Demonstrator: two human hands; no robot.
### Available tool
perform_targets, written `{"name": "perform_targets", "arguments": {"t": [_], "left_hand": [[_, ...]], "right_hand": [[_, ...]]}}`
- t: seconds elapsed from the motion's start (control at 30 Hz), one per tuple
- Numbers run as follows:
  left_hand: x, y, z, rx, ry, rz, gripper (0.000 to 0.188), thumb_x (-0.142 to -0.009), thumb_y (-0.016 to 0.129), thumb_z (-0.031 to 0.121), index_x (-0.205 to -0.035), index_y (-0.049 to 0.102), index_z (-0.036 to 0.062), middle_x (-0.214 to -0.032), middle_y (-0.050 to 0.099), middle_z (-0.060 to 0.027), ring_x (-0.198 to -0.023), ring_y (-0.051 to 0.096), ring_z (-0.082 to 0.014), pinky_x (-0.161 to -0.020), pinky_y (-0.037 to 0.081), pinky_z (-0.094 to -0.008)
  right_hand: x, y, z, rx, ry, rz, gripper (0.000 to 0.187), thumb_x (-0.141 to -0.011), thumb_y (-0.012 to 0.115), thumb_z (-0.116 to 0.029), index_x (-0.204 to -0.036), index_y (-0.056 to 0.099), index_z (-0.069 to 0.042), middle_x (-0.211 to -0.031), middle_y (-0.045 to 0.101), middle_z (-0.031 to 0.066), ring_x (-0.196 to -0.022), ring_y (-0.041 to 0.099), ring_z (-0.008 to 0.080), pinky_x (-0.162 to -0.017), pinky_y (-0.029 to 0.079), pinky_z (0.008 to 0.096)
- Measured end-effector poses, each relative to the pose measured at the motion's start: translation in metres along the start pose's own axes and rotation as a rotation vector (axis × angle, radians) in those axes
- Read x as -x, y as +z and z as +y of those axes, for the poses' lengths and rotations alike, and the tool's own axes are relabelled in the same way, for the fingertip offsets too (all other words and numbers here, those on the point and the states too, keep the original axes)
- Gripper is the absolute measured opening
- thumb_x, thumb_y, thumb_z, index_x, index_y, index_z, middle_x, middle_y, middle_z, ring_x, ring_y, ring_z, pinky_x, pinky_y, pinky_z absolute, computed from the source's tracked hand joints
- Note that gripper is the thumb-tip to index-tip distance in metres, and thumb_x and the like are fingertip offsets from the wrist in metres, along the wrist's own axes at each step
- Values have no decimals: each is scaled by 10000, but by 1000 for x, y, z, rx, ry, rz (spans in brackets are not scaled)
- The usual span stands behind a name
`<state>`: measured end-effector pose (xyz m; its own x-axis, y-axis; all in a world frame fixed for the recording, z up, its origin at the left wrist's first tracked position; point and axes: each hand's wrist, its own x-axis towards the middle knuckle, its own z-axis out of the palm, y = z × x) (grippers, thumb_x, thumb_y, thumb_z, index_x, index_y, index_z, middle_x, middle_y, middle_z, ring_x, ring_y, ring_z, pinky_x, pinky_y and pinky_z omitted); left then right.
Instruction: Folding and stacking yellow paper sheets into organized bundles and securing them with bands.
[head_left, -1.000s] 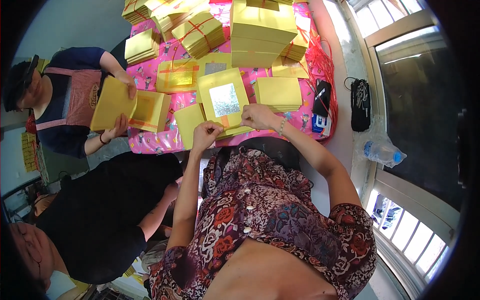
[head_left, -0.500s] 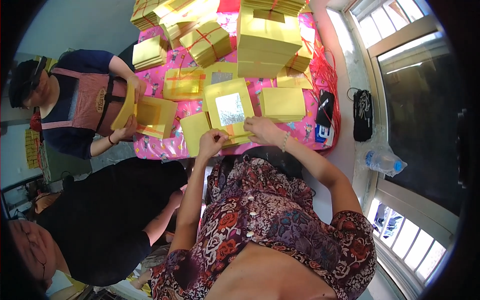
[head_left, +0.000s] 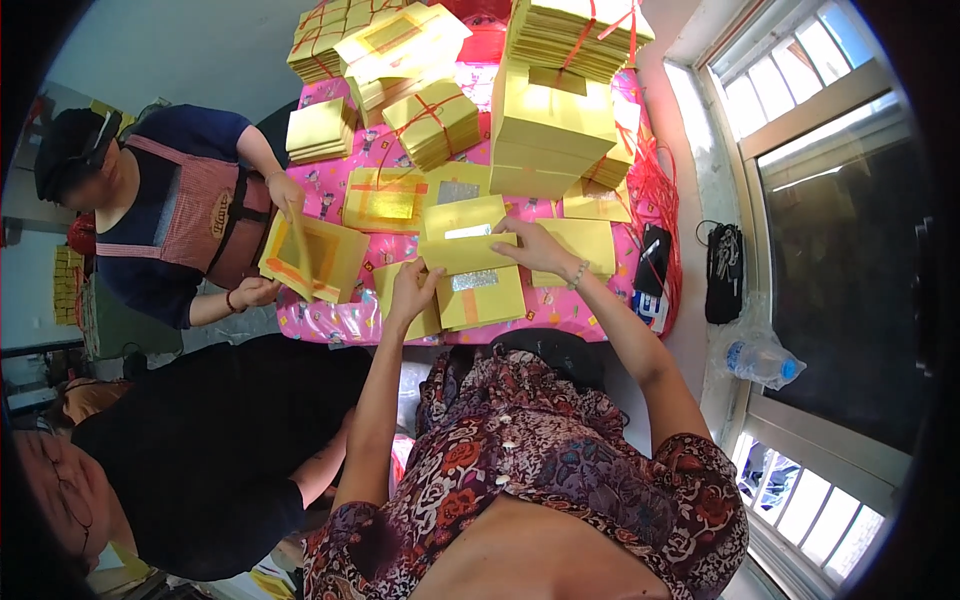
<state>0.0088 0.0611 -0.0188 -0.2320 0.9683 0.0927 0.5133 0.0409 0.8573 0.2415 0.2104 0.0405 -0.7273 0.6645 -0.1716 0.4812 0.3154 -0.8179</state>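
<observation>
A yellow paper sheet point(head_left: 462, 255) curls up off a low stack in front of me, its near edge raised. My right hand point(head_left: 535, 248) grips the right end of that sheet. At its left end, my left hand point(head_left: 414, 290) pinches the edge. Part of a bright silver patch shows on the raised sheet. Below it lies another yellow sheet point(head_left: 495, 304) with a silver foil patch and an orange strip. More yellow paper point(head_left: 405, 312) lies under my left hand, and a plain yellow stack point(head_left: 585, 245) sits beside my right wrist.
On the pink patterned tablecloth point(head_left: 345, 320) stand red-tied yellow paper bundles point(head_left: 435, 125) and a tall yellow stack point(head_left: 553, 130). Red cords point(head_left: 660, 220) hang along the right edge near a black phone point(head_left: 653, 258). A co-worker at left handles yellow sheets point(head_left: 315, 258); another person sits nearer.
Both hands have moved from the stack's near edge, lifting the top sheet's near edge up and away, uncovering the sheet beneath. The co-worker's raised papers have come down toward the table.
</observation>
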Motion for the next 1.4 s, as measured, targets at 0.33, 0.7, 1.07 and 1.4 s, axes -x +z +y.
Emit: {"name": "perform_targets", "arguments": {"t": [0.33, 0.7, 1.07, 1.4], "left_hand": [[-35, 14, -24, 74, -208, 5, 272, -883, 630, 242, -1026, 645, 12, -736, 641, -62, -633, 580, -116, -591, 463, -285], [-45, 32, -23, 39, -305, 253, 306, -800, 718, 296, -902, 610, 28, -713, 638, -97, -637, 620, -223, -592, 473, -359], [-52, 36, -23, -20, -450, 270, 350, -760, 758, 301, -942, 615, 38, -746, 665, -92, -668, 638, -197, -624, 495, -342], [-58, 34, -16, -102, -574, 216, 352, -749, 760, 297, -951, 612, 49, -767, 682, -107, -709, 662, -256, -672, 507, -393]], "right_hand": [[-7, 43, 31, -150, 109, 291, 364, -861, 646, -320, -1024, 617, 4, -878, 654, 168, -828, 644, 291, -734, 499, 387], [-23, 49, 34, 174, 254, 473, 388, -849, 653, -370, -848, 587, 12, -753, 623, 202, -715, 620, 361, -634, 467, 433], [-29, 50, 34, 167, 374, 466, 407, -807, 671, -408, -864, 621, -8, -798, 653, 197, -768, 637, 356, -683, 482, 450], [-33, 44, 29, 169, 445, 394, 366, -781, 697, -365, -822, 619, -10, -802, 655, 206, -788, 643, 363, -698, 490, 457]]}}
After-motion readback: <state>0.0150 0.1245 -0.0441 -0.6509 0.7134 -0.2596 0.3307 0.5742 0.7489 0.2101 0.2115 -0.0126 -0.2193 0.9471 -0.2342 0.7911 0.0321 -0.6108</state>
